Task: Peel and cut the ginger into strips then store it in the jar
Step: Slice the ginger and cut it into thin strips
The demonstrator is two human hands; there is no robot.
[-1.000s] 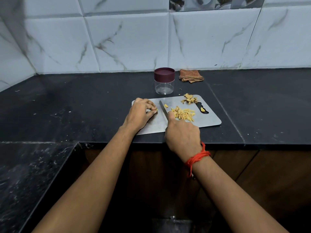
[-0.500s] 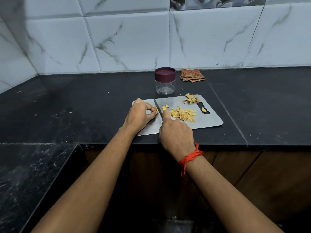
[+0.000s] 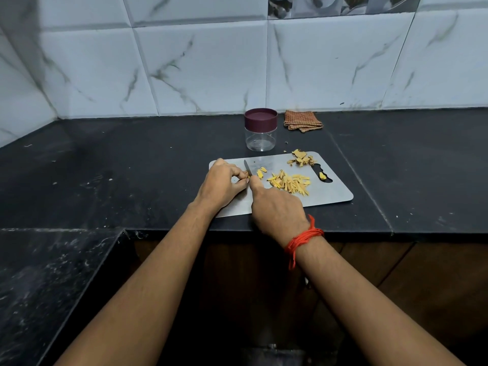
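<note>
Presently, the left hand (image 3: 224,184) rests on the near left part of the steel cutting board (image 3: 333,192). Its fingers (image 3: 239,173) are curled together and pinch a small ginger piece (image 3: 248,177), of which only a yellow sliver shows at the fingertips. The right hand (image 3: 277,210) is closed round the handle of a knife (image 3: 247,167). The handle is hidden in the grip and the forefinger lies along the back of the blade. The blade stands edge-down just beside the left fingertips, tip toward the wall.

Two or three cut bits (image 3: 261,172) lie just right of the blade. A loose heap of ginger strips (image 3: 289,182) lies mid-board, apart from the left hand. Peel scraps (image 3: 301,158) sit at the far right corner of the board, and one yellow piece (image 3: 322,176) lies in the board's handle slot.

The jar (image 3: 261,140), clear and with its maroon lid (image 3: 261,119) on, stands upright on the black counter (image 3: 132,167) just behind the board. A folded checked cloth (image 3: 302,121) lies to the jar's right, against the tiled wall (image 3: 200,70). A red thread (image 3: 303,236) is wound round the right wrist.
</note>
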